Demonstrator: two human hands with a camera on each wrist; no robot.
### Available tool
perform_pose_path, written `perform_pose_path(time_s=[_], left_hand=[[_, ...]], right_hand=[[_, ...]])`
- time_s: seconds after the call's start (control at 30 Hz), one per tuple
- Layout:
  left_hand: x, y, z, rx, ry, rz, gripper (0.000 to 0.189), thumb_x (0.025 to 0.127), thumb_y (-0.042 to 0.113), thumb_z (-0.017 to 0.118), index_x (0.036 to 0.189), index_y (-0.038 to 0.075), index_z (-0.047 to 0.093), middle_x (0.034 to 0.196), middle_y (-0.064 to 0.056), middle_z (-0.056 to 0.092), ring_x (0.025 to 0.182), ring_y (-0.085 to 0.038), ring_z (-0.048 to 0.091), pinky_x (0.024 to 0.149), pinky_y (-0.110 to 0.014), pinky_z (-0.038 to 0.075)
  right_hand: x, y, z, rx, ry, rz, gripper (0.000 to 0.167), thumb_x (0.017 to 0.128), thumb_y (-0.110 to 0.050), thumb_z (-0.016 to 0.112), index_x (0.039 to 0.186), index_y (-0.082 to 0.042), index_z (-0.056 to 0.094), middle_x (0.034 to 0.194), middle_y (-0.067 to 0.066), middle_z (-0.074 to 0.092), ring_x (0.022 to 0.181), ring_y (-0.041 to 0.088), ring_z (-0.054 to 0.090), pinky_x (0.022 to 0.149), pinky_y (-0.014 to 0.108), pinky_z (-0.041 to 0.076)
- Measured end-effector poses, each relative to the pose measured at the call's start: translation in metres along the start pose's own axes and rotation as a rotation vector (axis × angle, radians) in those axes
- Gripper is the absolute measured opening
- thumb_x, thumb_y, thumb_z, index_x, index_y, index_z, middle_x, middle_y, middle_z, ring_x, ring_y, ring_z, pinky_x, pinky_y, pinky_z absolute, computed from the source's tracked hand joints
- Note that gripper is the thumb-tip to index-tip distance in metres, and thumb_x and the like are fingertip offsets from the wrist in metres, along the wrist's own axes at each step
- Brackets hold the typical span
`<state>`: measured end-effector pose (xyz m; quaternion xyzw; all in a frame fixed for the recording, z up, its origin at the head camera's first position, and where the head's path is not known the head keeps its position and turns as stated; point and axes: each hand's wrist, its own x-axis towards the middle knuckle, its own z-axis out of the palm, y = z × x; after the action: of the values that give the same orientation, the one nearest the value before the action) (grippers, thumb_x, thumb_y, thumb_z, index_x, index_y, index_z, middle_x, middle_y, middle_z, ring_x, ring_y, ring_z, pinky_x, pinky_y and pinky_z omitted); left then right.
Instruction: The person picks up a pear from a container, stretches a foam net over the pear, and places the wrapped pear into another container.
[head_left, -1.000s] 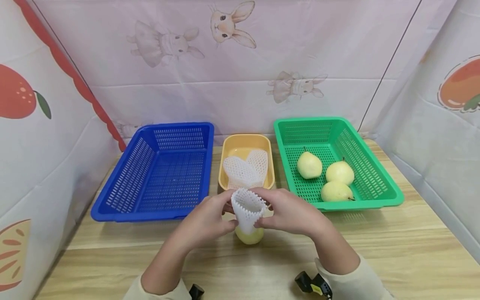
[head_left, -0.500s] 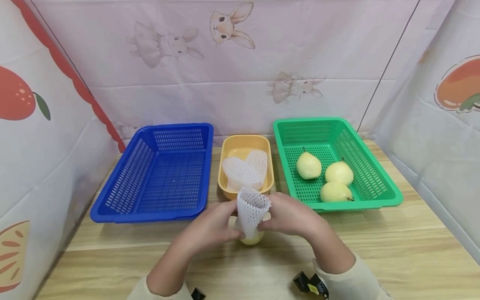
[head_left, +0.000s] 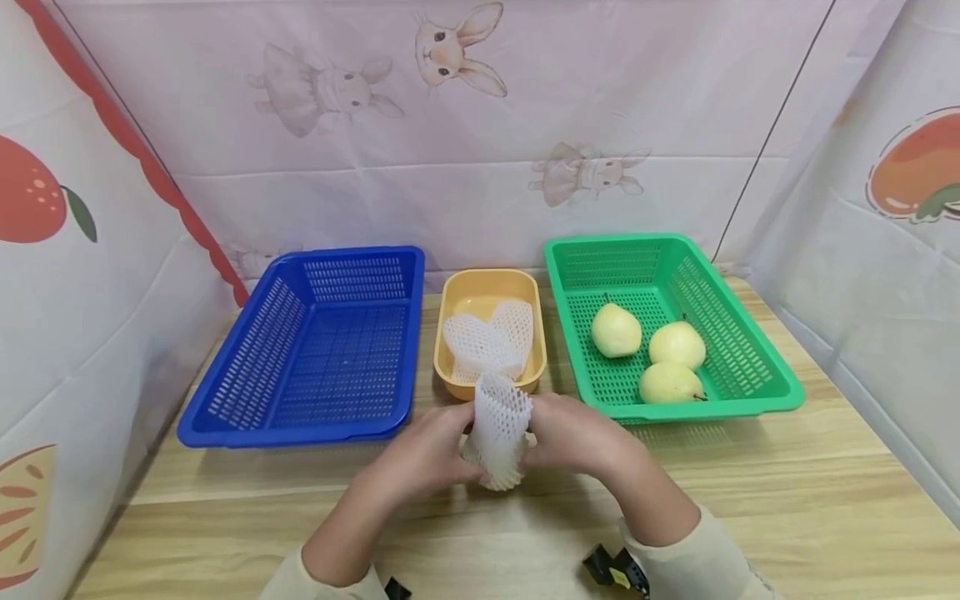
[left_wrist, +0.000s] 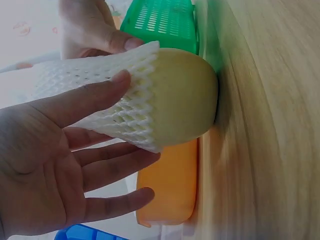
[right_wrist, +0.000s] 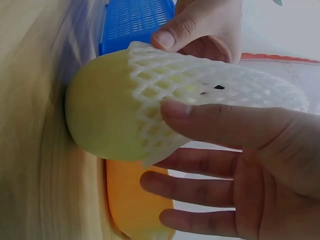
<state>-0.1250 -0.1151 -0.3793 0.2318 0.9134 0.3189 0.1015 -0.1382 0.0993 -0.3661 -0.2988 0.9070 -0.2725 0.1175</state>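
A white foam fruit net (head_left: 501, 429) is pulled part way down over a pale yellow pear (left_wrist: 187, 97), which rests on the table between my hands. The net's upper end stands up as a loose tube; in both wrist views the pear's lower part is bare. My left hand (head_left: 431, 454) pinches the net's lower edge from the left, thumb on the near side and fingers behind. From the right, my right hand (head_left: 573, 437) pinches the same edge, its thumb (right_wrist: 177, 109) pressed on the mesh. The head view hides most of the pear.
Behind my hands a yellow tub (head_left: 491, 283) holds more foam nets (head_left: 480, 342). The blue basket (head_left: 300, 435) stands at left. At right the green basket (head_left: 720, 408) holds three pears (head_left: 617, 331). Printed cloth walls (head_left: 465, 192) enclose the table.
The foam net has slid down over the pear, covering more of it in the head view. Both hands have moved slightly down with it. The baskets and tub stay put.
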Motion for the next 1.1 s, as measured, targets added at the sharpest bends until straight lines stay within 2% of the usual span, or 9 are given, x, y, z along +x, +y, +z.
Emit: perform_pose_path(time_s=[0.13, 0.27, 0.37, 0.53, 0.63, 0.77, 0.87, 1.0, 1.1], left_hand=[[0.001, -0.004, 0.0, -0.001, -0.044, -0.003, 0.058, 0.062, 0.018, 0.093, 0.113, 0.016, 0.064, 0.107, 0.002, 0.071, 0.101, -0.015, 0.065, 0.088, -0.035, 0.054], [0.003, -0.009, 0.003, 0.032, -0.092, -0.019, 0.061, 0.061, 0.018, 0.093, 0.113, 0.016, 0.062, 0.102, 0.004, 0.069, 0.094, -0.012, 0.064, 0.084, -0.035, 0.054], [0.004, -0.013, 0.007, 0.049, -0.103, -0.031, 0.062, 0.06, 0.02, 0.094, 0.113, 0.016, 0.062, 0.1, 0.004, 0.069, 0.091, -0.011, 0.063, 0.083, -0.035, 0.054], [0.005, -0.017, 0.013, 0.104, -0.093, -0.019, 0.059, 0.059, 0.023, 0.094, 0.109, 0.018, 0.061, 0.096, 0.005, 0.069, 0.084, -0.01, 0.062, 0.076, -0.034, 0.054], [0.004, -0.017, 0.013, 0.109, -0.094, -0.011, 0.059, 0.06, 0.026, 0.093, 0.109, 0.02, 0.061, 0.096, 0.006, 0.068, 0.083, -0.009, 0.062, 0.074, -0.032, 0.053], [0.002, -0.012, 0.005, 0.017, -0.109, -0.016, 0.067, 0.061, 0.024, 0.093, 0.118, 0.019, 0.058, 0.103, 0.005, 0.068, 0.09, -0.01, 0.062, 0.08, -0.033, 0.053], [-0.003, -0.004, -0.005, -0.083, -0.106, -0.021, 0.075, 0.063, 0.022, 0.092, 0.127, 0.018, 0.054, 0.108, 0.005, 0.067, 0.096, -0.01, 0.062, 0.084, -0.033, 0.053], [-0.009, 0.006, -0.018, -0.211, -0.053, -0.012, 0.085, 0.069, 0.027, 0.09, 0.141, 0.014, 0.047, 0.112, 0.004, 0.067, 0.099, -0.009, 0.063, 0.089, -0.036, 0.054], [-0.01, 0.009, -0.023, -0.333, -0.002, -0.005, 0.088, 0.074, 0.03, 0.087, 0.147, 0.011, 0.041, 0.118, -0.001, 0.067, 0.104, -0.012, 0.065, 0.092, -0.038, 0.055]], right_hand=[[0.003, 0.002, 0.003, 0.004, -0.036, 0.016, 0.043, 0.063, -0.005, 0.085, 0.101, -0.016, 0.068, 0.099, 0.0, 0.07, 0.087, 0.018, 0.064, 0.078, 0.037, 0.055], [0.007, 0.004, 0.006, -0.03, -0.083, 0.04, 0.036, 0.061, -0.005, 0.085, 0.091, -0.012, 0.068, 0.084, -0.002, 0.068, 0.071, 0.013, 0.059, 0.066, 0.031, 0.054], [0.009, 0.006, 0.008, -0.046, -0.109, 0.057, 0.033, 0.06, -0.004, 0.084, 0.087, -0.012, 0.067, 0.077, -0.003, 0.065, 0.066, 0.012, 0.056, 0.061, 0.029, 0.052], [0.012, 0.01, 0.014, -0.056, -0.149, 0.056, 0.047, 0.06, -0.003, 0.085, 0.1, -0.015, 0.066, 0.087, -0.006, 0.066, 0.077, 0.011, 0.058, 0.073, 0.032, 0.054], [0.011, 0.01, 0.013, -0.072, -0.17, 0.052, 0.044, 0.062, -0.006, 0.086, 0.1, -0.014, 0.065, 0.088, -0.006, 0.066, 0.078, 0.01, 0.059, 0.074, 0.031, 0.054], [0.005, 0.006, 0.003, -0.063, -0.175, 0.015, 0.039, 0.069, -0.012, 0.084, 0.102, -0.014, 0.064, 0.089, -0.007, 0.065, 0.081, 0.01, 0.06, 0.073, 0.028, 0.053], [-0.002, 0.001, -0.008, -0.035, -0.143, -0.032, 0.039, 0.073, -0.015, 0.081, 0.108, -0.015, 0.063, 0.094, -0.01, 0.066, 0.087, 0.007, 0.062, 0.077, 0.027, 0.054], [-0.013, -0.002, -0.026, 0.035, -0.095, -0.069, 0.039, 0.079, -0.019, 0.079, 0.113, -0.015, 0.061, 0.1, -0.009, 0.068, 0.094, 0.007, 0.064, 0.083, 0.032, 0.055], [-0.018, -0.001, -0.036, 0.137, -0.068, -0.069, 0.043, 0.081, -0.024, 0.08, 0.118, -0.016, 0.059, 0.107, -0.006, 0.069, 0.101, 0.011, 0.065, 0.088, 0.036, 0.056]])
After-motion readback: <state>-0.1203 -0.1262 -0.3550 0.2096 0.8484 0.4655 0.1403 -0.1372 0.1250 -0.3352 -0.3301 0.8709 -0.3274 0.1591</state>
